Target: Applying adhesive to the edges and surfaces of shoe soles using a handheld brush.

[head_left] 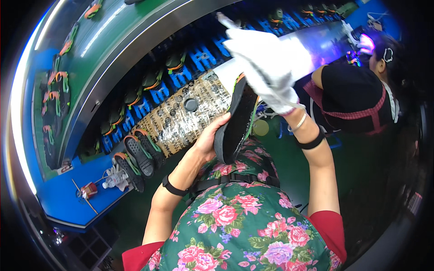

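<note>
My bare left hand (209, 137) is closed around the side of a black clog (235, 124) with orange and green trim. The clog is tilted up on its edge over my lap, its dark opening turned toward my right side. My right hand (266, 58), in a white glove, is at the far end of the clog and partly covers it. Motion smears the glove, so its finger positions are unclear. A thin tip (221, 18) sticks out at its far left; I cannot make out whether it is a finger or a tool.
Ahead lies a tape-covered cardboard sheet (158, 119) with a black round disc (191, 105). Several black clogs (138, 156) stand at its left end. Blue holders (181, 76) carry more clogs behind it. A plastic bottle (113, 180) lies on the blue table (58, 198). A person (352, 90) sits at right.
</note>
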`<state>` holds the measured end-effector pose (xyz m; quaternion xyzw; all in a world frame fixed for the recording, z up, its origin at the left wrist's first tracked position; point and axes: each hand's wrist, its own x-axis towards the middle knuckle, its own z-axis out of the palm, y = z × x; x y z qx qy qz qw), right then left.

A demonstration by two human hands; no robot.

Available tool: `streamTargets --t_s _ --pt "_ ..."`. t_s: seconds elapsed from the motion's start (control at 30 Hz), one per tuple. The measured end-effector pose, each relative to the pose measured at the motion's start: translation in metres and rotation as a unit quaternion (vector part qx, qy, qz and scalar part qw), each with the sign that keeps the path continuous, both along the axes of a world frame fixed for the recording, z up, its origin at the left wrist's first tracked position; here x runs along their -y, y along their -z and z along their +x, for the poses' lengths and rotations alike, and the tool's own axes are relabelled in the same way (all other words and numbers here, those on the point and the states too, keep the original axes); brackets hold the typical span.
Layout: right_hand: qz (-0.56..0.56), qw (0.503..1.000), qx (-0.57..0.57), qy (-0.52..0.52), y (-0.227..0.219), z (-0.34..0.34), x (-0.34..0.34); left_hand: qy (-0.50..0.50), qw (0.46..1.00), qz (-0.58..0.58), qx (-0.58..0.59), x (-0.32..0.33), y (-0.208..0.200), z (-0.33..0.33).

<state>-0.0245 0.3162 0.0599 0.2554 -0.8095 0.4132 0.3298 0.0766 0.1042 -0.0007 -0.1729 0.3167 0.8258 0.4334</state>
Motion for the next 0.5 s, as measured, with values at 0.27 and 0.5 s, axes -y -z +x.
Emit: streamTargets --t_s 0.27,0.5 --pt "0.312 0.939 -0.133 0.045 -0.006 -0.033 -0.002 0.002 0.989 0.136 0.058 -0.016 -0.015 0.006" --pt "0.169 0.978 -0.102 0.07 -0.031 -0.019 -0.019 -0.01 0.982 0.18 0.059 0.006 -0.002 0.005"
